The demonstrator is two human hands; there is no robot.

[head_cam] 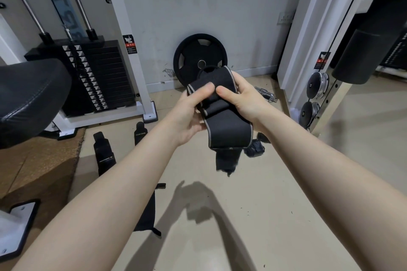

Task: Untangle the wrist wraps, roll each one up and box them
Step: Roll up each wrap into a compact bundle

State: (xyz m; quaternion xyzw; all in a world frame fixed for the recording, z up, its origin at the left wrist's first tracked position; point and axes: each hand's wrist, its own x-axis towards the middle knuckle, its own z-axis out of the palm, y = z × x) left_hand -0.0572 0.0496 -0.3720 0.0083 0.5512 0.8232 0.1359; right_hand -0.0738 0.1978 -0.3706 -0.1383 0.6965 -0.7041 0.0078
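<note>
Both hands [187, 114] [240, 99] grip one black wrist wrap [222, 116] above floor.

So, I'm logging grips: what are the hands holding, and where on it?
Both the left hand and right hand pinch one black, grey-edged fabric wrist wrap at its bunched upper end; its tail hangs free.

Bright even overhead light, soft arm shadows on floor [242, 215], wide-angle edge bending

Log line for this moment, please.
step: rolling | left hand: grips wrist wrap | right hand: grips same wrap | tail: hanging | floor: other wraps unrolled
</note>
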